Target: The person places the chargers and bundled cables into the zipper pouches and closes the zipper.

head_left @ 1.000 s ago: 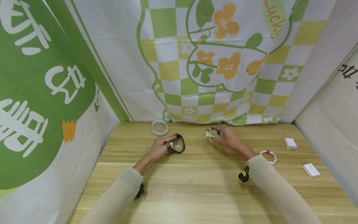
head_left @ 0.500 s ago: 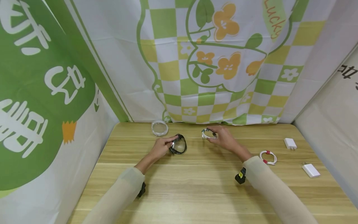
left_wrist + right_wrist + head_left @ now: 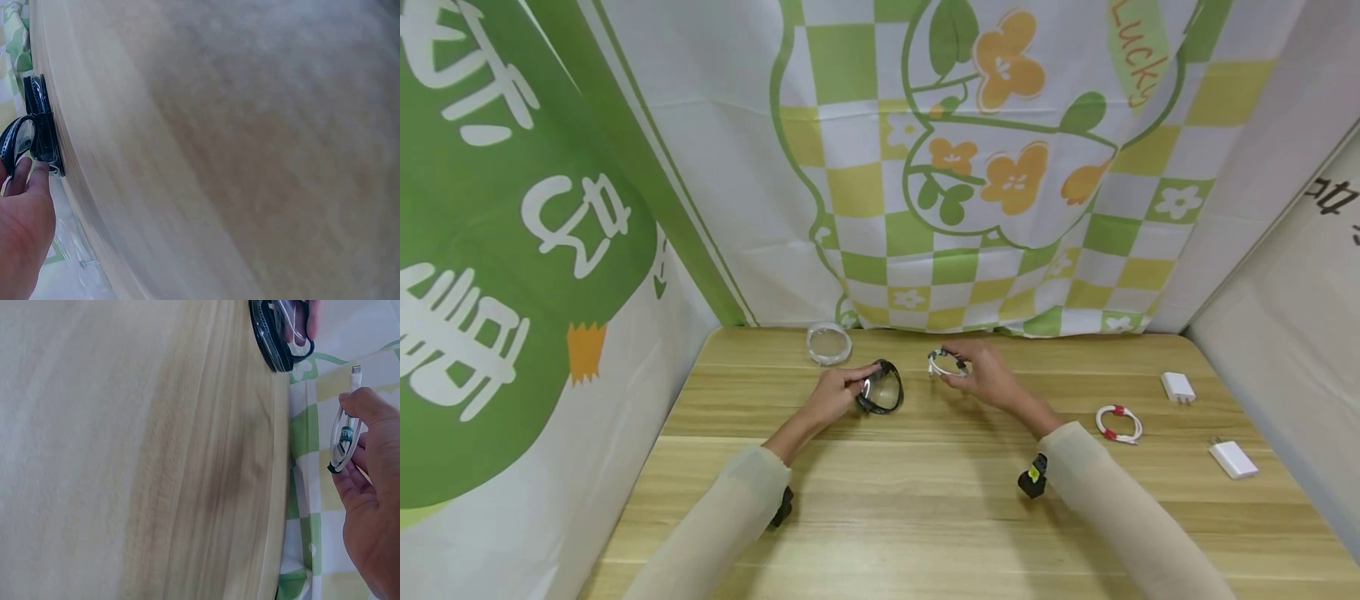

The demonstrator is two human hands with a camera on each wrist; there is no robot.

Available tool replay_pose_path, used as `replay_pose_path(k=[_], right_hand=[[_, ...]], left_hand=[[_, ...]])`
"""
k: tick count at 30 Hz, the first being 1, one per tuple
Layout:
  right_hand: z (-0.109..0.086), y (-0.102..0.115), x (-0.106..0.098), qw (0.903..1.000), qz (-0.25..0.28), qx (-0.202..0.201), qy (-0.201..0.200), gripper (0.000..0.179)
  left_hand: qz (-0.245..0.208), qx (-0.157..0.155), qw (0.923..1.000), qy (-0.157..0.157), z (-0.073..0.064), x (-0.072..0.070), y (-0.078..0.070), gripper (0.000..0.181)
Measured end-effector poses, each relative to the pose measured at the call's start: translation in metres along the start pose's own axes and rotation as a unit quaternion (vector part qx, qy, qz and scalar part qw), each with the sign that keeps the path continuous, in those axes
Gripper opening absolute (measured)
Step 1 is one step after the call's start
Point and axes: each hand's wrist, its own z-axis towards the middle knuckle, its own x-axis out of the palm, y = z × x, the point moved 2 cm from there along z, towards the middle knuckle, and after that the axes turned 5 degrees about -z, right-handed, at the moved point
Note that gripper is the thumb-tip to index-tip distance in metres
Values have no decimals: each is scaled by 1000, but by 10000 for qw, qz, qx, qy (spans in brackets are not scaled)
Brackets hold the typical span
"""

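In our left hand (image 3: 831, 396) the grip is narrow, holding a black, glossy, looped cable coil (image 3: 42, 134) over the far part of the pale wood-grain counter (image 3: 880, 500). At two to three o'clock from that coil, our right hand (image 3: 992, 377) pinches a white, ring-shaped cable coil with dark green ties (image 3: 347, 434), its plug end pointing up in the right wrist view. From the black coil, a pale translucent ring coil (image 3: 830, 362) lies at ten o'clock, and a white round cable with red ties (image 3: 1118, 410) at three, well apart. From the red-tied cable, we see one white boxy plug adapter (image 3: 1177, 386) at two o'clock and a second white adapter (image 3: 1232, 460) between three and four.
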Motion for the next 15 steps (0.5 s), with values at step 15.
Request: replay_pose_path(k=[15], right_hand=[[4,7,19,9992,377,-86,-109,52]], left_hand=[[13,98,9999,23,6,6,1,43]])
